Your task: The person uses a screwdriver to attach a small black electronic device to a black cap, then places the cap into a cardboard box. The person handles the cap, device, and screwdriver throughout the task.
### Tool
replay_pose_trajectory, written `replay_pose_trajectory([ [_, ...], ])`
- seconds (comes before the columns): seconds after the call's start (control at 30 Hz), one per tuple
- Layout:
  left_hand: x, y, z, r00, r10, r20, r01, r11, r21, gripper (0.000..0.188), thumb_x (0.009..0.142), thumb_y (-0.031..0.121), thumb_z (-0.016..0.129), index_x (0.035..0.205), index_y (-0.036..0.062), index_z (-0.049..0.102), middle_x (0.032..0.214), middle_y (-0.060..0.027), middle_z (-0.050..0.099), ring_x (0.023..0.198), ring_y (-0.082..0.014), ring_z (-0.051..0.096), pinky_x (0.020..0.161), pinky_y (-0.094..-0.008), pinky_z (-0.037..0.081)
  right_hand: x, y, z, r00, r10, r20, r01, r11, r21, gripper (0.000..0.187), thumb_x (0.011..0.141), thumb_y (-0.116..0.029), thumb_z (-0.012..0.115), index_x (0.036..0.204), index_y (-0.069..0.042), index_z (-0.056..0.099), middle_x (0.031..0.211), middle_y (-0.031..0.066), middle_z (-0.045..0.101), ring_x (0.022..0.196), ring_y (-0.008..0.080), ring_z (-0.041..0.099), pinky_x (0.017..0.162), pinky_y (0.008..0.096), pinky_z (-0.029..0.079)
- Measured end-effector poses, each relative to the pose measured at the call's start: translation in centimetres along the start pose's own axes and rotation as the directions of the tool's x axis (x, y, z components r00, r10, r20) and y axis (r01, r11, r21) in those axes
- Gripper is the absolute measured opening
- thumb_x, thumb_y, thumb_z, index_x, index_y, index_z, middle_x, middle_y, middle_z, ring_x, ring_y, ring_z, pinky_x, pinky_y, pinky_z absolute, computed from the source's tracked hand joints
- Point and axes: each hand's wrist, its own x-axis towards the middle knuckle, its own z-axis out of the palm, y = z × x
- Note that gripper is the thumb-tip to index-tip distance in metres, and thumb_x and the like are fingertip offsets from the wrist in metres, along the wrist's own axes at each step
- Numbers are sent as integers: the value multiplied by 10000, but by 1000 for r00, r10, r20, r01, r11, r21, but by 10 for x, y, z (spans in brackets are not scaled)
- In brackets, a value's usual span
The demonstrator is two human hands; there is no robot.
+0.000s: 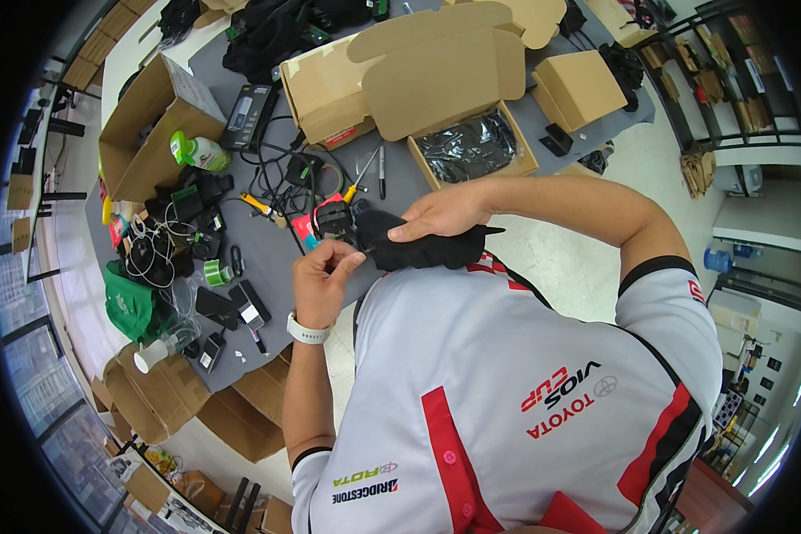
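Observation:
A dark, soft piece of black fabric (432,252) lies along the front of my body, its far edge by the table. My right hand (440,216) is closed over it, thumb on top. At the fabric's left end is a chunky black device (334,219), apparently joined to it; its exact kind I cannot make out. My left hand (322,274), with a white watch on the wrist, is closed in a pinch just below the device. What sits between those fingertips is hidden. A red and blue card (304,230) lies beside the device.
An open cardboard box (529,165) holding a black plastic-wrapped item stands beyond my right hand. A yellow-handled screwdriver (353,189), a marker (382,174) and tangled black cables lie ahead. Leftward are a wet-wipe-like green and white pack (206,155), a green bag (128,303) and an open carton (129,147).

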Motion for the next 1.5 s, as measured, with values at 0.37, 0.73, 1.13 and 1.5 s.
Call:
replay_pose_trajectory([
  [0.37,6,-15,16,999,12,43,-8,994,-111,74,952,44,781,936,3,721,784,25,671,697,-54,559,642,-233,455,-1,-6,2,1000,0,-8,0,999,35,813,1046,-716,492,1253,53,653,1135,128,640,1046,208,571,876,407,506],
  [0.73,7,-3,9,990,139,17,-140,981,135,71,931,29,781,934,-25,735,781,-48,681,690,-104,592,654,-269,474,13,8,-1,996,-72,-47,75,995,66,707,1050,-688,518,1035,4,661,910,47,581,851,162,546,692,374,473],
  [1.13,1,-15,-19,999,15,-44,-4,970,243,97,957,64,758,959,-32,743,739,-13,659,675,-81,554,619,-270,444,-17,-5,-23,975,-216,-58,221,970,106,467,1069,-466,631,1152,-11,695,923,13,626,843,122,553,711,331,445],
  [1.5,-9,49,-10,916,401,-3,-354,813,462,290,869,117,834,1083,-12,687,1014,-127,711,997,-311,658,878,-394,511,-27,-32,9,860,-504,-83,474,847,-240,286,1025,-261,676,1176,-18,682,1018,138,765,890,284,699,831,394,530],
])
